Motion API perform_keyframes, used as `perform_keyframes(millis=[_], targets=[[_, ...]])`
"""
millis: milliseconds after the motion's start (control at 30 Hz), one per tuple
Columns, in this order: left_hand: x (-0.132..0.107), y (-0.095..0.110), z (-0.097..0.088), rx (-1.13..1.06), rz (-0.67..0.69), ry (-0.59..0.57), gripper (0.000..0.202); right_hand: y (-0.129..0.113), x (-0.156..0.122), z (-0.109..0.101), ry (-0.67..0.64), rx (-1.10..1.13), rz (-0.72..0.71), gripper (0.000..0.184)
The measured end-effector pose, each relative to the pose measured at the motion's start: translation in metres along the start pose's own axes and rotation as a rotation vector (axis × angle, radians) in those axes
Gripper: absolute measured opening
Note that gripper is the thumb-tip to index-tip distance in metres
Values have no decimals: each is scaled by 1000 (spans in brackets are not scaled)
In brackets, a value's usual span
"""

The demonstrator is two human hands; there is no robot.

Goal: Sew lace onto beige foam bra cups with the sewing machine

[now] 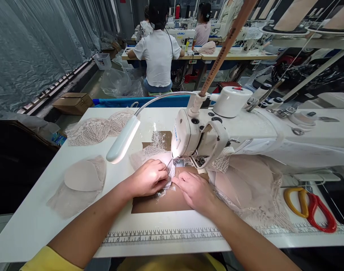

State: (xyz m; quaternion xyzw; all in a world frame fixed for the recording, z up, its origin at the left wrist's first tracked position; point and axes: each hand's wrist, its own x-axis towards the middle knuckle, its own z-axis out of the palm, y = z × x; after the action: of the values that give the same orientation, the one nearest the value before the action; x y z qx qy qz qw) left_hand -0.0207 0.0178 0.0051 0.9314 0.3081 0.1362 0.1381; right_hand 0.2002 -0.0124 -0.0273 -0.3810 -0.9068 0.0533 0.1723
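A strip of white lace lies at the far left corner of my table. Nearer, by the left edge, a padded cup rests on mesh. Yellow and red scissors sit at the right edge. A printed ruler runs along the near edge.

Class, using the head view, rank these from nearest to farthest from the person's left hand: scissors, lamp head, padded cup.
1. Lamp head, just up and left of the left hand.
2. Padded cup, farther out to the left.
3. Scissors, far right.
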Motion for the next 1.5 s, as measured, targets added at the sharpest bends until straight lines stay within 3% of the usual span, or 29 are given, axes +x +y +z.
perform_keyframes(millis=[833,1100,1267,1500], targets=[[-3,-1,2,56,76,-78,23,1,-4,-7,-49,61,27,37],[-2,1,0,61,81,-86,26,-3,-3,-10,54,162,49,32],[-3,3,2,52,65,-72,24,-3,-2,-4,-17,44,30,39],[2,5,12,142,27,-7,30,-5,0,-3,-59,-27,13,34]])
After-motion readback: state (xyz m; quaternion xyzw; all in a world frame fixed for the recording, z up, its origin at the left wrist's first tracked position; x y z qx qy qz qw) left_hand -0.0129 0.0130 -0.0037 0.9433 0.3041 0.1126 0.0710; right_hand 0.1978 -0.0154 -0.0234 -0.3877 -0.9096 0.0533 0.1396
